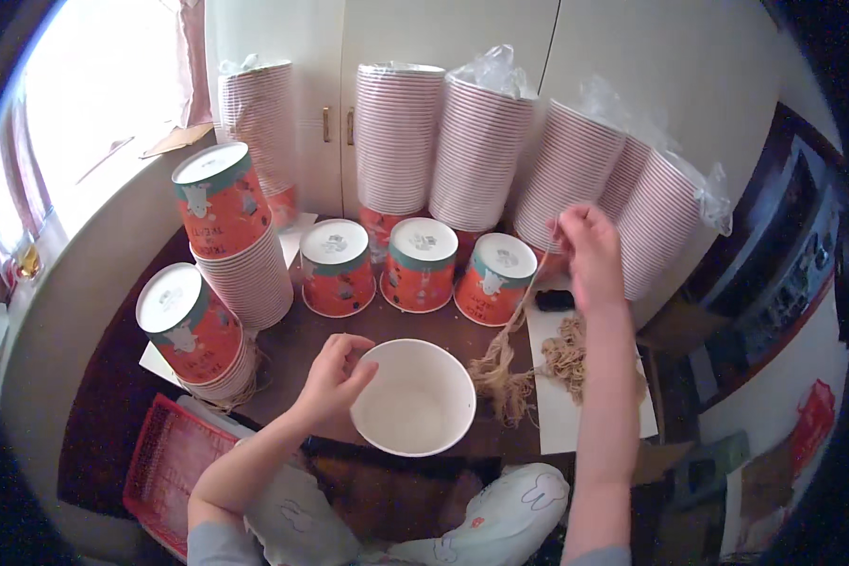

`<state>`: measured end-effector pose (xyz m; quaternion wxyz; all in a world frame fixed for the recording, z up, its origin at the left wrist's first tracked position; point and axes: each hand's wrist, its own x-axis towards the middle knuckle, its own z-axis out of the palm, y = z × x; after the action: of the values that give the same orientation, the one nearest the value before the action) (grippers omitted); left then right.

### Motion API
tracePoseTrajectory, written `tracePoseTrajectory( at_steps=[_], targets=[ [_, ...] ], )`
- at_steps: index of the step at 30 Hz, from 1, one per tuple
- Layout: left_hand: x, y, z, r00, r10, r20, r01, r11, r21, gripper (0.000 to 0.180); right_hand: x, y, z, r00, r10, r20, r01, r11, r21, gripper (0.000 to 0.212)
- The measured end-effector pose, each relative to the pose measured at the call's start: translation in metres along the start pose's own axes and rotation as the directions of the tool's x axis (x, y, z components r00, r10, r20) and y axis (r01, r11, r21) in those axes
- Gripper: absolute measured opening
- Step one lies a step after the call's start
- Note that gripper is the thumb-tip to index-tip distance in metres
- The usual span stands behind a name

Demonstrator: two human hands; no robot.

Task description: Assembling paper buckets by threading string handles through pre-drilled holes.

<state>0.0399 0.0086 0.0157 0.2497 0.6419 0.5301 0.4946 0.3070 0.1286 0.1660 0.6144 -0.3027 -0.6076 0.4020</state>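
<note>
A white-lined paper bucket (413, 401) stands mouth up on the table in front of me, with a small hole in its right wall. At its upper left rim is my left hand (335, 382), the thumb over the edge and the fingers curled along the outside. My right hand (587, 247) is raised to the right, pinching the end of a strand of twine (535, 283). The strand hangs down to a loose tan twine bundle (503, 377) beside the bucket. Another twine heap (568, 358) lies on a white sheet (549, 415).
Three upside-down orange-and-green buckets (420, 269) line the table behind. Tall nested bucket stacks (401, 141) in clear plastic rise against the cabinet (302, 123). Two leaning stacks (208, 330) are at left. A red plastic basket (174, 462) sits low left; a dark object (555, 300) lies right.
</note>
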Motion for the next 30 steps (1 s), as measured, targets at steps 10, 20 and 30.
tracePoseTrajectory(
  at_steps=[10, 20, 30],
  targets=[
    [0.004, -0.003, -0.005, 1.0, 0.013, -0.016, -0.011, 0.997, 0.073, 0.026, 0.023, -0.063, 0.027, 0.974, -0.199, 0.108, 0.199, 0.98, 0.007, 0.006],
    [0.003, 0.008, -0.008, 0.983, 0.166, 0.077, -0.173, 0.981, 0.088, 0.033, -0.034, -0.028, 0.084, 0.934, 0.051, 0.353, -0.154, 0.951, 0.268, 0.002],
    [-0.004, 0.005, -0.009, 0.953, 0.217, 0.21, -0.238, 0.968, 0.077, 0.013, -0.042, -0.008, 0.081, 0.957, 0.105, 0.27, -0.188, 0.934, 0.304, 0.002]
  ],
)
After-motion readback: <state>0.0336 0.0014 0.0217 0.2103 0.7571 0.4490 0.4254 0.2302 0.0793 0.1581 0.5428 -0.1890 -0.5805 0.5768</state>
